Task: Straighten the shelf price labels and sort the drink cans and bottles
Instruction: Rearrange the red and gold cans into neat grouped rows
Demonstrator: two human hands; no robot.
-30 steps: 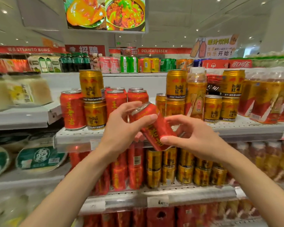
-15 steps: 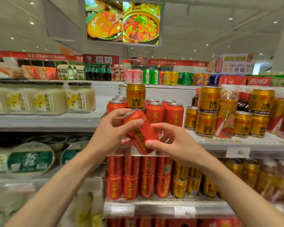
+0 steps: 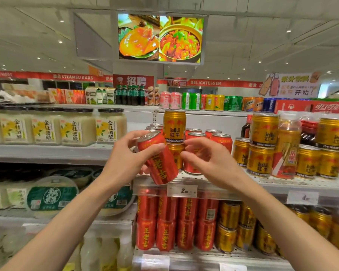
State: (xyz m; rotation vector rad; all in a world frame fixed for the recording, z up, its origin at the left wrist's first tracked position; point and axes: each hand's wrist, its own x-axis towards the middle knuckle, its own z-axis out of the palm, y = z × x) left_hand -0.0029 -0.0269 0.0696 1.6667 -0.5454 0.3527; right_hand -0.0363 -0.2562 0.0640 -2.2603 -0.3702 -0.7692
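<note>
My left hand grips a red herbal-tea can, tilted with its top leaning left, in front of the middle shelf. My right hand hovers just right of the can with fingers curled and apart, not touching it. Behind them stand more red cans and two stacked gold Red Bull cans. A price label reading 2.00 sits on the shelf edge below the held can; another label is further right.
Gold cans and a bottle fill the shelf's right side. Jars of rice wine stand on the left shelf. Red and gold cans pack the lower shelf. Assorted drinks line the top shelf.
My right hand has let go of the red can and drawn slightly right; my left hand alone holds it now. The view has shifted left and up.
</note>
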